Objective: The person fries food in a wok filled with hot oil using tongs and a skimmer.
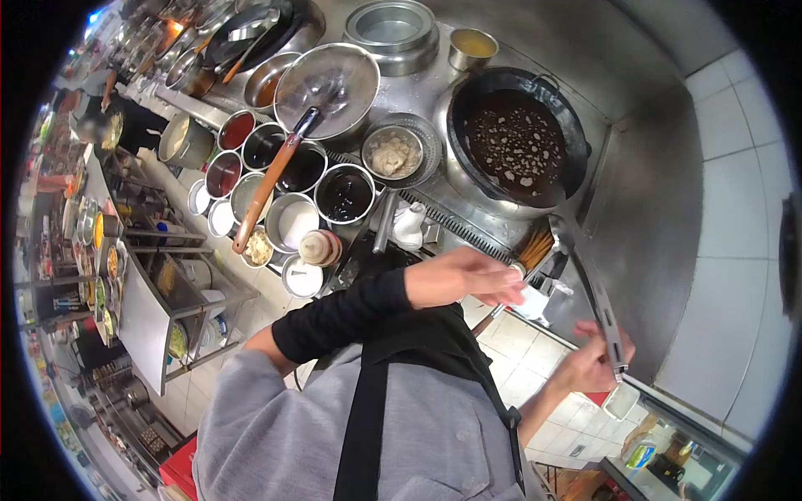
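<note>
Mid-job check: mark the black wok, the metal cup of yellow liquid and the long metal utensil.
Black wok [576,150]: head view, inner wall.
Metal cup [468,62]: head view, outer wall.
Long metal utensil [596,290]: head view, handle.

Your left hand [455,280] has loosely extended fingers [499,284]; your right hand [590,362], beyond their tips, is curled and blurred.

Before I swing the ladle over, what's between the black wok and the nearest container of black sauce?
In the head view, a metal bowl of pale, lumpy food, ringed by a perforated strainer.
</note>
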`<state>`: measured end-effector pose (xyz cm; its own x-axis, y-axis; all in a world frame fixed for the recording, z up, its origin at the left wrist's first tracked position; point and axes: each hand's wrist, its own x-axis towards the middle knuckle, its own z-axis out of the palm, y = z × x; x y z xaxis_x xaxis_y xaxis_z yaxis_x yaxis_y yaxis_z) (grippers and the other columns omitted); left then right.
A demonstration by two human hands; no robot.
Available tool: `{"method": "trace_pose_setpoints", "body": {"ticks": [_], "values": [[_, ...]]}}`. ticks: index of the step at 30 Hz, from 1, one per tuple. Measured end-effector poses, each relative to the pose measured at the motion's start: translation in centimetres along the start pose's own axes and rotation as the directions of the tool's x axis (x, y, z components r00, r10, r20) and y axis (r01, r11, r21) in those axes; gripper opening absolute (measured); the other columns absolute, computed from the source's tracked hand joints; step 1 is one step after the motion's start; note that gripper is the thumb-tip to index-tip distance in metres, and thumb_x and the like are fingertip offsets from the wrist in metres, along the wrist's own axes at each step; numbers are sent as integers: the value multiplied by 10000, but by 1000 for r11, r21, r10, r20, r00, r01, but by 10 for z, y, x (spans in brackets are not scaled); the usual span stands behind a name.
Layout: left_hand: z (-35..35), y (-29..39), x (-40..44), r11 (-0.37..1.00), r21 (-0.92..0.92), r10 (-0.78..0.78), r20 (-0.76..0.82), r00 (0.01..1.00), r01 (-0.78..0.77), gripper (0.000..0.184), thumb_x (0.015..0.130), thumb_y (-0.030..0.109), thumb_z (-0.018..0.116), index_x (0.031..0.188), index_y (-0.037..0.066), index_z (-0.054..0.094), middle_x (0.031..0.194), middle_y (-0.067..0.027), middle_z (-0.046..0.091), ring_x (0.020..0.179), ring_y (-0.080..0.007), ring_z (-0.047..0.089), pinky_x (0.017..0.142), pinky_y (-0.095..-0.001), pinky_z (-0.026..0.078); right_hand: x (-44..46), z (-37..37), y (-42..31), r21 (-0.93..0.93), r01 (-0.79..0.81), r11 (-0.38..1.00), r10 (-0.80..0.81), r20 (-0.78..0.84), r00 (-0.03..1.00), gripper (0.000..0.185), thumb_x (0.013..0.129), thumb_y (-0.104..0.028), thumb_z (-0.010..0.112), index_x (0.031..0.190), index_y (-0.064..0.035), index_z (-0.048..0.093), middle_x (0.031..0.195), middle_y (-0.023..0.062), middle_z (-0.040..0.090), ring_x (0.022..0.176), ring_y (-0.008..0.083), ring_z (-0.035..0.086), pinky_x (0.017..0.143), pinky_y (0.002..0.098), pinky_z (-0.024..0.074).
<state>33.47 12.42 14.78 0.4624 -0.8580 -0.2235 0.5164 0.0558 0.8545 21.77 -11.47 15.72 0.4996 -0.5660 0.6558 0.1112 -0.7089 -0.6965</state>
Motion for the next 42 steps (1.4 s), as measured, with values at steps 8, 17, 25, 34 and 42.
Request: {"method": "trace_pose_setpoints", "body": {"ticks": [8,17,25,34,42], "values": [[-6,54,56,828,-496,157,-243,957,-261,347,1047,221,619,1266,-33,528,1312,-261,668,1241,-359,652,1057,-467,520,-6,103,-49,206,426,881,-473,386,792,633,821,42,700,1436,83,556,1272,292,630,1163,421,643,1002,499,505],[-199,218,161,551,-180,382,-814,438,-815,316,1008,65,408,1320,41,361,1274,-213,642,1165,-495,688,961,-580,522,-26,160,-135,669,396,629,-700,266,663,383,926,-1,700,1277,82,569,1070,176,585,907,347,662,791,417,571],[-238,268,171,674,376,369,-917,-151,-636,272,858,59,619,795,-204,638,763,-241,741,624,-328,766,591,-436,624,22,199,-181,541,428,724,-643,306,702,237,942,-34,693,1161,25,626,1007,152,577,829,324,656,732,424,572],[-277,287,138,773,461,487,-871,-58,-435,273,842,67,611,891,-193,676,696,-247,737,721,-287,791,651,-365,641,8,139,-173,918,107,382,-763,248,597,227,872,-57,782,1087,-27,716,943,111,699,784,223,690,694,316,570],[-246,277,158,701,228,452,-875,174,-675,361,980,129,442,1218,-142,437,1076,-320,731,833,-429,778,652,-522,529,59,267,-163,708,46,705,-355,295,887,144,897,-27,750,1007,39,684,881,153,648,756,290,663,735,399,538]]}}
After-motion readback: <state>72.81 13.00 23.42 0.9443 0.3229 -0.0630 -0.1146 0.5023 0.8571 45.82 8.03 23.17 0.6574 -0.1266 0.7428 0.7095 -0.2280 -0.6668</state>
